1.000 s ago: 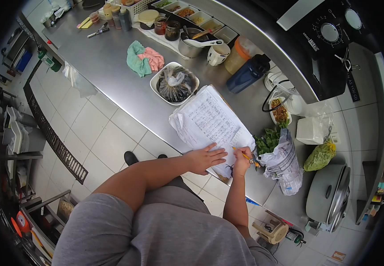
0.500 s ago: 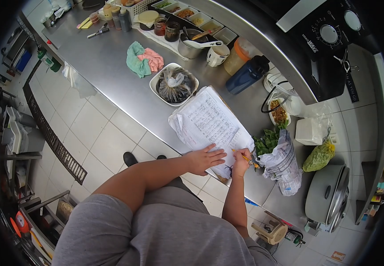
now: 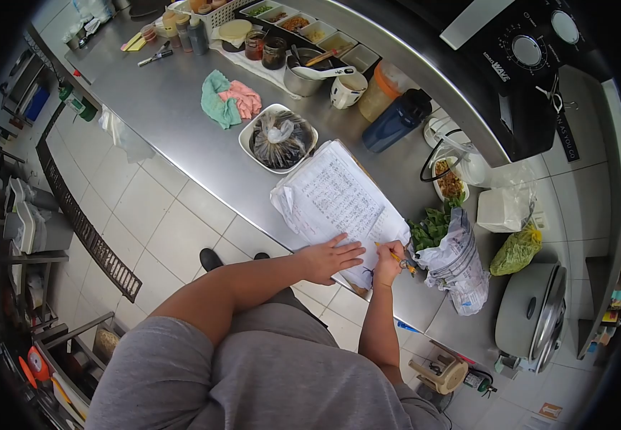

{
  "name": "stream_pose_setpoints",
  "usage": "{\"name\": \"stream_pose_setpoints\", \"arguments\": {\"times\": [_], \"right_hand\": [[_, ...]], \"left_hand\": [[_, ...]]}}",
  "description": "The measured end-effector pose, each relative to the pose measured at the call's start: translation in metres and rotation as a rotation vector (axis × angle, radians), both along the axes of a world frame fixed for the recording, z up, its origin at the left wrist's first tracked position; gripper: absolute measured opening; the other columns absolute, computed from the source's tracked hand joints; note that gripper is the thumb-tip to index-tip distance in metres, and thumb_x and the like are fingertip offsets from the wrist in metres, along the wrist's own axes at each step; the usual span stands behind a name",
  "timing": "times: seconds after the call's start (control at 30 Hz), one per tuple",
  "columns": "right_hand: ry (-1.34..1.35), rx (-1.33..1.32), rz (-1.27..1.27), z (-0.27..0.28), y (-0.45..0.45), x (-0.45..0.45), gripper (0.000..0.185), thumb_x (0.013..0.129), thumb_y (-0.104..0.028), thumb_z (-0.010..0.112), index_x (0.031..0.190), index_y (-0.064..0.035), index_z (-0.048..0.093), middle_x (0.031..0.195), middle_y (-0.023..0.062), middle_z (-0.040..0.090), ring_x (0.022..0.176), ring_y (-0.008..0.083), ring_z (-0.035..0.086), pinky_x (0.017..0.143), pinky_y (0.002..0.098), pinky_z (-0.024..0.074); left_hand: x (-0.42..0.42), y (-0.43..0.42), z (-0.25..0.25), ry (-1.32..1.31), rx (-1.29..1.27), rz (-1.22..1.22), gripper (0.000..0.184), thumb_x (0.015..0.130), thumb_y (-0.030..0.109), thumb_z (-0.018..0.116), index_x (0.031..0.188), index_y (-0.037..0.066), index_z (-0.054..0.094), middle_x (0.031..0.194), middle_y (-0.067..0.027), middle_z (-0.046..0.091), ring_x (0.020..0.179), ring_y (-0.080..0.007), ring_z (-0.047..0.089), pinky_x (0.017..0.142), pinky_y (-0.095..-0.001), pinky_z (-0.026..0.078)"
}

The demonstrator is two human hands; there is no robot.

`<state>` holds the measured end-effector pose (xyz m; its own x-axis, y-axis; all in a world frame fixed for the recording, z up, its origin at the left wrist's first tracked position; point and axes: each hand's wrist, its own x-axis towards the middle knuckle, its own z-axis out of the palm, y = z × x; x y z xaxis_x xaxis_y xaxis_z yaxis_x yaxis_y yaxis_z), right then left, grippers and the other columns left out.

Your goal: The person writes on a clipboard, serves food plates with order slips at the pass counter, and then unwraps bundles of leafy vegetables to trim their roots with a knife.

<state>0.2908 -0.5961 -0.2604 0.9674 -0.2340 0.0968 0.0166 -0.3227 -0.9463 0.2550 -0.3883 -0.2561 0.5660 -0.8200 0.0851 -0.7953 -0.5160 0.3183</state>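
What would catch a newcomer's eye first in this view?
Probably the white handwritten paper stack on the grey steel counter, the left hand spread on it and the right hand holding a slim yellow writing tool. Just beyond it, a squarish white bowl holds a knotted, clear plastic bag of dark contents. At upper right, a black control panel carries round silver knobs.

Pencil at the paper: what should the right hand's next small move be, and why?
Probably a short stroke of the pencil on the paper. The right hand grips it with the point angled toward the page, though contact is too small to confirm, and the left hand lies flat with fingers spread, which should steady the sheet.
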Motion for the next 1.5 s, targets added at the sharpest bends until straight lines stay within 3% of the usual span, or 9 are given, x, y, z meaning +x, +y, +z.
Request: {"name": "stream_pose_setpoints", "arguments": {"times": [0.2, 0.37, 0.67, 0.8, 0.9, 1.0, 1.07, 1.5], "right_hand": [[-0.089, -0.171, -0.098, -0.008, -0.002, -0.002, 0.011, 0.072, -0.001, 0.06, 0.065, -0.002, 0.051, 0.065, 0.003, 0.053, 0.06, 0.0122, 0.047, 0.058, 0.0274, 0.0393], [0.065, 0.261, -0.032, 0.007, 0.002, -0.004, 0.009, 0.076, 0.002, 0.062, 0.075, -0.0017, 0.054, 0.068, 0.0033, 0.055, 0.061, 0.0116, 0.051, 0.059, 0.0245, 0.0414], [0.106, 0.027, 0.142, -0.005, -0.001, -0.008, 0.003, 0.079, -0.003, 0.058, 0.077, -0.0026, 0.056, 0.07, 0.0052, 0.061, 0.061, 0.0094, 0.051, 0.056, 0.023, 0.0404], [0.124, 0.146, 0.049, 0.002, 0.007, -0.009, 0.004, 0.079, -0.003, 0.057, 0.075, -0.0023, 0.056, 0.069, 0.0058, 0.061, 0.06, 0.0095, 0.051, 0.057, 0.0232, 0.0404], [0.097, 0.01, 0.11, 0.0, 0.003, -0.009, 0.004, 0.078, -0.003, 0.057, 0.074, -0.0021, 0.056, 0.068, 0.006, 0.06, 0.06, 0.0097, 0.051, 0.057, 0.0235, 0.0407], [0.146, 0.159, 0.049, 0.002, 0.004, -0.009, 0.005, 0.075, -0.001, 0.062, 0.073, -0.0007, 0.057, 0.068, 0.0029, 0.059, 0.064, 0.0093, 0.051, 0.06, 0.0242, 0.0416], [0.088, 0.09, 0.072, -0.003, 0.002, -0.009, 0.004, 0.078, -0.003, 0.057, 0.074, -0.0018, 0.056, 0.067, 0.0053, 0.059, 0.06, 0.0097, 0.051, 0.056, 0.0237, 0.0406], [0.07, 0.041, 0.05, -0.007, -0.001, -0.008, 0.008, 0.074, -0.002, 0.061, 0.069, -0.0015, 0.054, 0.064, 0.0017, 0.054, 0.061, 0.0096, 0.048, 0.058, 0.025, 0.0398]], "left_hand": [[0.0, 0.001, 0.004, -0.003, 0.017, -0.003, 0.088, 0.076, 0.044, 0.07, 0.146, 0.01, 0.03, 0.156, -0.0102, 0.02, 0.145, -0.0244, 0.016, 0.117, -0.0502, 0.012], [0.002, 0.0, 0.001, 0.011, -0.001, 0.004, 0.09, 0.075, 0.045, 0.071, 0.147, 0.011, 0.028, 0.156, -0.0105, 0.02, 0.145, -0.0243, 0.016, 0.117, -0.0503, 0.012], [0.001, -0.001, 0.002, -0.002, 0.029, -0.013, 0.09, 0.077, 0.047, 0.07, 0.147, 0.011, 0.027, 0.155, -0.0107, 0.021, 0.145, -0.0243, 0.016, 0.116, -0.051, 0.012], [0.002, 0.0, 0.003, -0.019, 0.04, -0.007, 0.088, 0.078, 0.048, 0.067, 0.147, 0.011, 0.027, 0.155, -0.0109, 0.022, 0.145, -0.0245, 0.016, 0.116, -0.0509, 0.012], [0.002, -0.001, 0.003, -0.018, 0.048, -0.011, 0.088, 0.079, 0.049, 0.067, 0.147, 0.011, 0.028, 0.155, -0.0109, 0.022, 0.145, -0.0247, 0.016, 0.116, -0.0509, 0.013], [0.002, 0.0, 0.003, -0.025, 0.041, -0.006, 0.088, 0.079, 0.049, 0.067, 0.147, 0.011, 0.028, 0.154, -0.0107, 0.022, 0.145, -0.0247, 0.016, 0.116, -0.0509, 0.013], [0.001, -0.001, 0.003, -0.023, 0.037, -0.01, 0.088, 0.078, 0.048, 0.067, 0.147, 0.011, 0.028, 0.154, -0.0107, 0.022, 0.145, -0.0246, 0.016, 0.116, -0.0509, 0.013], [0.003, 0.0, 0.009, 0.021, 0.054, -0.015, 0.087, 0.078, 0.046, 0.069, 0.147, 0.011, 0.028, 0.155, -0.0103, 0.02, 0.145, -0.0239, 0.015, 0.116, -0.0506, 0.013]]}}
